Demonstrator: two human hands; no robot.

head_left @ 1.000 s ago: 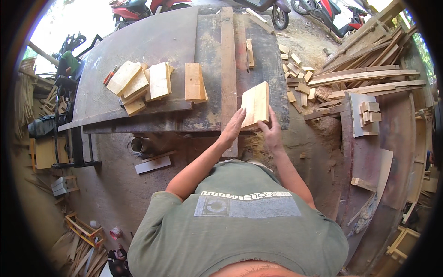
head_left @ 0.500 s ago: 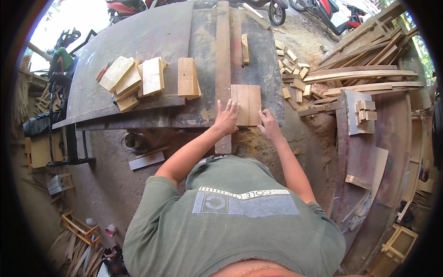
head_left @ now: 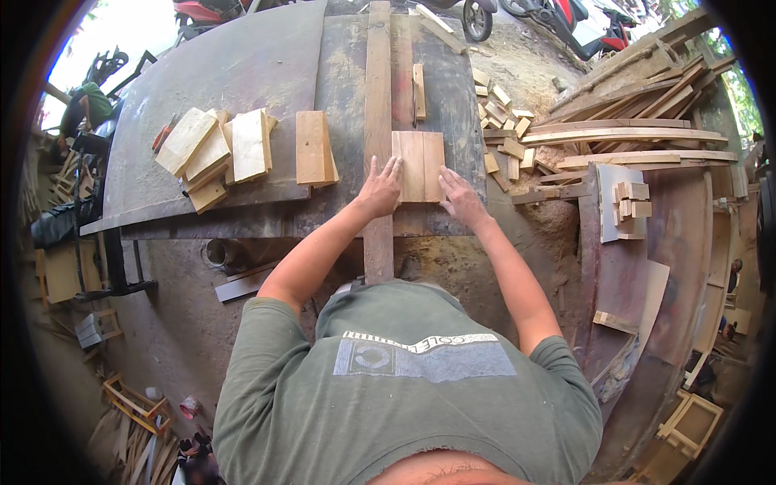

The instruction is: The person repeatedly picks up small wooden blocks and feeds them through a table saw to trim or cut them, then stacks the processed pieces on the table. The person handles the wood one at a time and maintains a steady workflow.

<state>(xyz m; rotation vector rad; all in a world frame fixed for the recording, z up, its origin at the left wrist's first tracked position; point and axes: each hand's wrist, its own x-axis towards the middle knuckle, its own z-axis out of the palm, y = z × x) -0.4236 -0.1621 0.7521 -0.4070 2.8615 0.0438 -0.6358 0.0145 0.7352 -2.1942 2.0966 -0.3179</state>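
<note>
In the head view, the person's two hands flank a squarish wooden panel (head_left: 422, 162) that lies flat near the front edge of the dark, worn counter (head_left: 347, 97), lines running down its pale face. The left hand (head_left: 381, 186) is open, fingers extended, fingertips at the panel's left edge and palm over a long plank (head_left: 377, 89) that crosses the counter and juts past its front edge. The right hand (head_left: 462, 196) is open too, its fingers against the panel's right edge — neither hand is closed around the wood. The panel sits just right of the plank; whether they touch is hard to tell. Left of the plank lie two overlapping boards (head_left: 312, 149) and, further left, a slanting heap of short boards (head_left: 206, 153) with a red-handled tool (head_left: 164, 133) beside it. A narrow wooden strip (head_left: 419, 90) lies beyond the panel. Off the counter's right side are scattered offcuts (head_left: 505, 121) and a pile of long timber (head_left: 630, 136); small stacked blocks (head_left: 632, 202) rest further right.
</note>
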